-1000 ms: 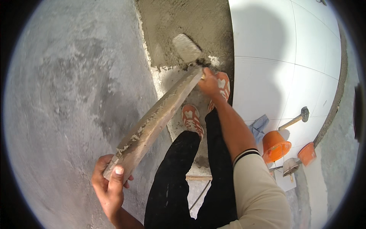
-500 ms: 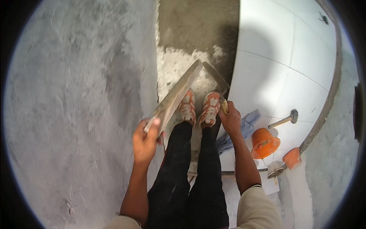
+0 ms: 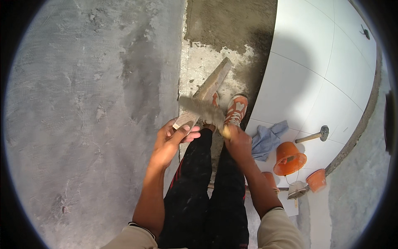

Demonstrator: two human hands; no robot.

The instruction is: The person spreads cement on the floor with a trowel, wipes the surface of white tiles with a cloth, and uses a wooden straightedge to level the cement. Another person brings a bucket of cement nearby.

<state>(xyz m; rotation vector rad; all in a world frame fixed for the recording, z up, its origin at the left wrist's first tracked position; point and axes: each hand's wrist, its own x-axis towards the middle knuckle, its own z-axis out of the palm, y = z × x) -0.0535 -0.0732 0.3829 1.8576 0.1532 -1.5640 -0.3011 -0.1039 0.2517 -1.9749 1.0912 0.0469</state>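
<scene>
A wooden batten (image 3: 216, 77), smeared with mortar, slants up and away from my left hand (image 3: 167, 145). That hand is closed on its near end, thumb on top and fingers beneath. My right hand (image 3: 238, 145) is wrapped round the handle of a trowel (image 3: 198, 106). Its blade is blurred by motion and lies across the batten's near part; I cannot tell whether the two touch. Below them are my orange and white shoes (image 3: 236, 110), the left one partly hidden by the batten and trowel.
Wet grey mortar (image 3: 232, 18) covers the far strip of floor. White tiles (image 3: 302, 79) lie on the right, bearing a blue-grey cloth (image 3: 266, 141), a mallet (image 3: 314, 135) and an orange bucket (image 3: 286, 155). Another orange container (image 3: 316, 180) stands by the tile edge. Grey concrete (image 3: 91, 103) spreads left.
The trowel has swung from the batten's far tip down and left across its near part. My right hand has moved left, closer to my left hand. The view has shifted slightly.
</scene>
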